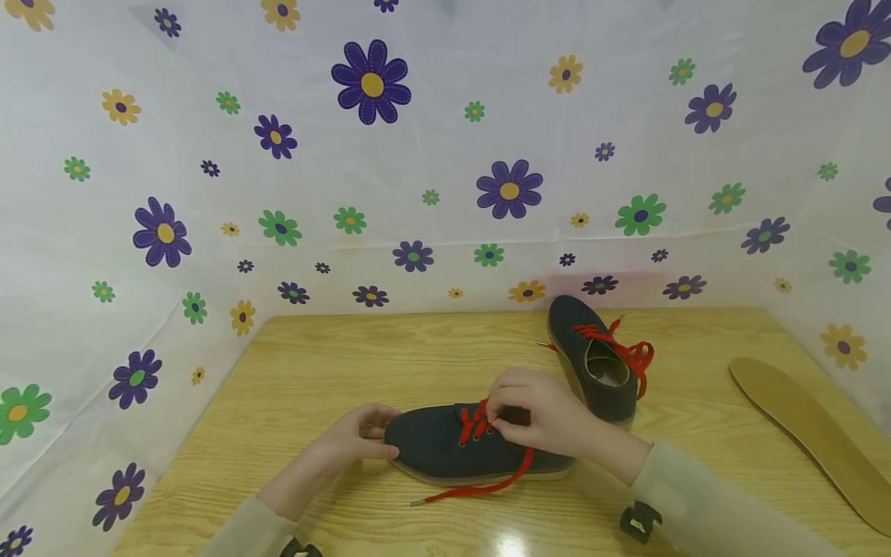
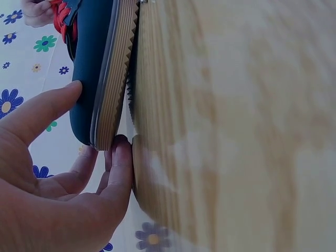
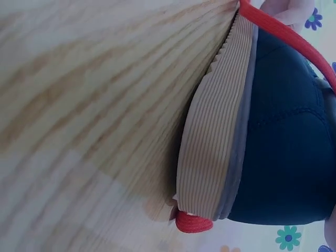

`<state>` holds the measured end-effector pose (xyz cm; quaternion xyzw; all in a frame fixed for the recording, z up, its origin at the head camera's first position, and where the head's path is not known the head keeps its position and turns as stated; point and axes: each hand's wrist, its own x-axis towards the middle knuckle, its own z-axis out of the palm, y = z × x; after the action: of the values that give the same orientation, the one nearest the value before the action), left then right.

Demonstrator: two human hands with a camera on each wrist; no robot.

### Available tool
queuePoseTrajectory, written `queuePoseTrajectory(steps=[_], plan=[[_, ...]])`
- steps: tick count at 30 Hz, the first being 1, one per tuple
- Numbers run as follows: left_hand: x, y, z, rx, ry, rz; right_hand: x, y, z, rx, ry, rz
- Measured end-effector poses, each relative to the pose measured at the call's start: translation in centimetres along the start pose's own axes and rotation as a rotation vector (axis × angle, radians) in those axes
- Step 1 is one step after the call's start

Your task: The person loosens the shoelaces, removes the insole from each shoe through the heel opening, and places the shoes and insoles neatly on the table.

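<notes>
A navy shoe (image 1: pixel 438 445) with a pale ribbed sole (image 2: pixel 113 79) lies sideways on the wooden table, toe to the left. My left hand (image 1: pixel 351 437) holds it at the toe, the thumb against the upper and the fingers around the tip by the sole. Over the eyelets, my right hand (image 1: pixel 539 406) pinches the red shoelace (image 1: pixel 476 424) between thumb and forefinger. One loose lace end hangs over the shoe's near side and trails onto the table, its metal tip pointing left. The shoe's opening is hidden behind my right hand.
Behind my right hand stands a second navy shoe (image 1: pixel 581 352), its red laces (image 1: pixel 636 356) loosely looped. A tan insole (image 1: pixel 807 422) lies along the table's right side. White flower-printed cloth (image 1: pixel 431 139) surrounds the wooden table (image 1: pixel 334 363) at the back and sides.
</notes>
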<state>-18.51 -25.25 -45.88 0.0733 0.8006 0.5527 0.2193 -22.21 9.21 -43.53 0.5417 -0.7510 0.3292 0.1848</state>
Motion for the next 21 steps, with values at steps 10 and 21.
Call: queuePoseTrajectory(steps=[10,21], plan=[[-0.2,0.1,-0.1,-0.02,-0.003,-0.004,0.2,0.1,-0.8,0.385,-0.15,0.325],[-0.1,0.2,-0.1,-0.033,-0.016,-0.006,0.2,0.3,-1.0,0.236,-0.191,0.277]])
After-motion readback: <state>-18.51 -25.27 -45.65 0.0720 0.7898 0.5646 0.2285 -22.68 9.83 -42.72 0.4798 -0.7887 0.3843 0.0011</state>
